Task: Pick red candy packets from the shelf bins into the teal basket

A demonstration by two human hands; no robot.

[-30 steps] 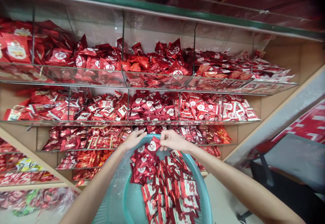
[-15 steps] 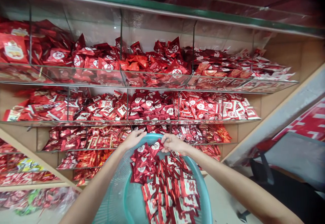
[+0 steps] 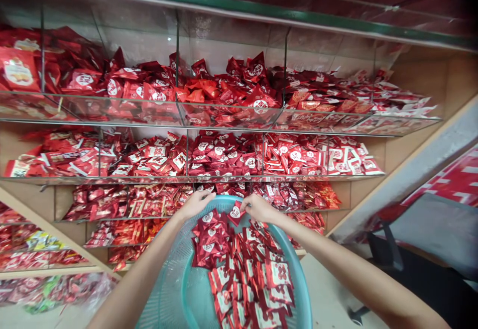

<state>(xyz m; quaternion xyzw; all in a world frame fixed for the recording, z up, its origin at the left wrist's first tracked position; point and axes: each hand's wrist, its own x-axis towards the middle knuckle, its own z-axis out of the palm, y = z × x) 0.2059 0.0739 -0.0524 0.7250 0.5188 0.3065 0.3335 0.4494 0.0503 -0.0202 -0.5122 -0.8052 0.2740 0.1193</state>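
Note:
A turquoise plastic basket [image 3: 306,289] with perforated sides is in front of me, below the shelves. My left hand [image 3: 196,203] is closed on its far rim, with part of the fingers hidden behind the edge. Just inside that rim, my right hand [image 3: 259,209] pinches the corner of a small dark red snack packet [image 3: 235,213] with a white printed label. Under it and to the left lies a pile of similar dark red packets [image 3: 211,239]. Red-and-white packets [image 3: 257,279] fill the right part of the basket.
Glass-fronted shelves [image 3: 224,129] hold many red packets, split by clear dividers. A wooden side panel [image 3: 358,209] slants down on the right. Beyond it stands a black chair [image 3: 403,269]. Bagged packets [image 3: 56,291] lie at the lower left.
The packet in my right hand has moved slightly right and turned, away from the dark red pile. My right fingers have bent closer together. My left hand stays on the rim.

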